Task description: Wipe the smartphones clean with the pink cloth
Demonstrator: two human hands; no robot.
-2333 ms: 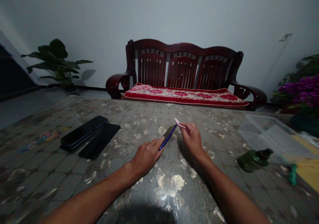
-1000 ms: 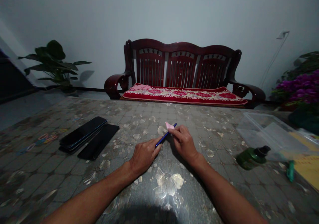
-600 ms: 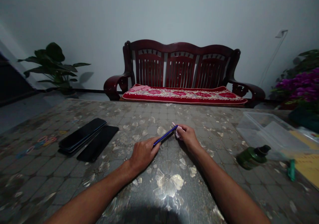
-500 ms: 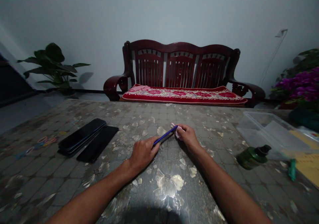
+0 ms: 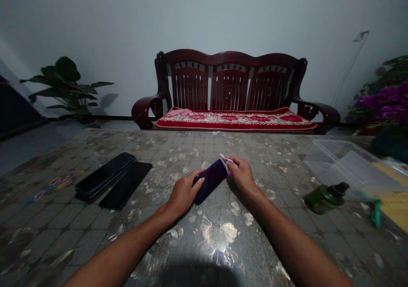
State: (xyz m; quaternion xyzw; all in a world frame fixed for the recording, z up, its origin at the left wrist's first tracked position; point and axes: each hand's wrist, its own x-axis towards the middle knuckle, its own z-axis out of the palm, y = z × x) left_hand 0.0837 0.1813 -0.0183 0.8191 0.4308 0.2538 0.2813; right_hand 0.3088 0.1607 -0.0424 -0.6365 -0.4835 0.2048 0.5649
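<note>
Both forearms enter cut off by the bottom edge of the view. On the patterned table (image 5: 223,236), the left hand (image 5: 183,192) grips the near end of a purple phone (image 5: 210,180), fingers curled over its edge. The right hand (image 5: 242,174) pinches a small pink piece (image 5: 225,159) against the phone's far end; most of that piece hides behind the fingers, so what it is stays unclear. Left of them lie dark phones (image 5: 111,177), their number hard to judge in dim light. Right, a green bottle (image 5: 323,197) lies beside a clear box (image 5: 344,166). Beyond stands a wooden bench (image 5: 232,87).
</note>
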